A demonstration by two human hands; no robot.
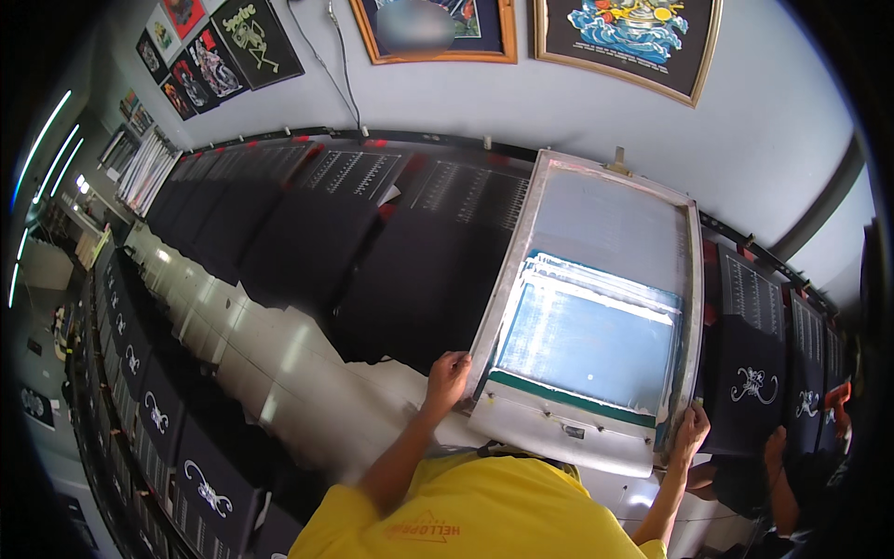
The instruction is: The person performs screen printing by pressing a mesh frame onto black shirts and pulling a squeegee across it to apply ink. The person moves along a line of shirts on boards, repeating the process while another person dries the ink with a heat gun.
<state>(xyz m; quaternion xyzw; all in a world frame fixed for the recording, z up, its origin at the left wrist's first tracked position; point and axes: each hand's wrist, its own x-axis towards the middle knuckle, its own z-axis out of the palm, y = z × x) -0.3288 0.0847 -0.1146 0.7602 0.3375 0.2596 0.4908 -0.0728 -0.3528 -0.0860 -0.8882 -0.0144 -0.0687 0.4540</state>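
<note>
A screen printing frame [691,307] with a pale wooden rim lies tilted in front of me. White ink [559,272] is smeared across the upper part of its light blue mesh area [587,345]. At the near end lies a pale panel [559,434] with a dark green strip [568,399] along its far edge; it looks like a wide squeegee. My left hand [450,380] is closed on the frame's near left corner. On the opposite side my right hand [691,430] grips the near right corner. Both sets of fingers are partly hidden by the rim.
Black shirts on boards [410,270] line the wall leftward. Printed black shirts [750,377] lie to the right, beside another person's hand [775,447] and a red tool [839,402]. Another row of printed shirts [207,484] stands behind at left, across a tiled aisle [289,373].
</note>
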